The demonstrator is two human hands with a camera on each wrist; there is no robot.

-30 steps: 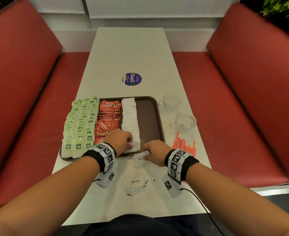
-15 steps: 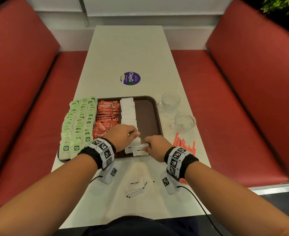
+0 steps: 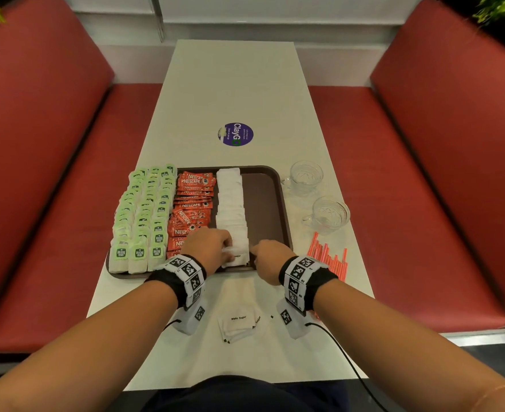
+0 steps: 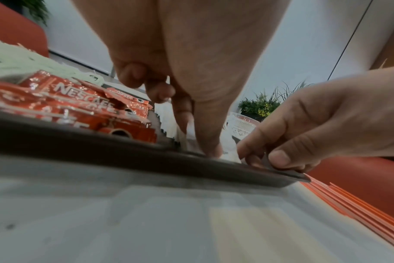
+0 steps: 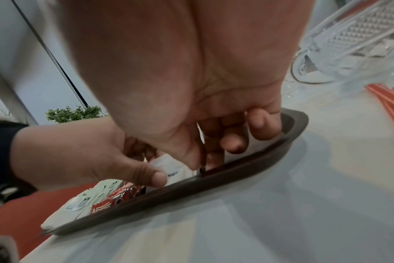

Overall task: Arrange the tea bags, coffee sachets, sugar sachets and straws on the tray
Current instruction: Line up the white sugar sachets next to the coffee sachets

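Observation:
The brown tray [image 3: 263,203] holds rows of green tea bags [image 3: 144,215], red coffee sachets [image 3: 190,203] and a white column of sugar sachets [image 3: 230,203]. Both my hands meet at the near end of that column. My left hand [image 3: 226,252] pinches the nearest sugar sachet [image 3: 239,258] from the left, thumb on its front [image 5: 156,178]. My right hand [image 3: 254,252] pinches the sachet's right edge just inside the tray rim [image 5: 214,183]. A small pile of loose sugar sachets [image 3: 238,325] lies on the table between my wrists. Orange straws [image 3: 330,257] lie right of the tray.
Two glass cups [image 3: 304,176] [image 3: 330,214] stand on the table right of the tray, beyond the straws. The right strip of the tray shows bare brown. A round purple sticker [image 3: 235,134] lies farther up the white table. Red bench seats flank it.
My right hand carried a sugar sachet from the table over the tray rim to the near end of the white column. My left hand stayed there and now pinches that sachet too.

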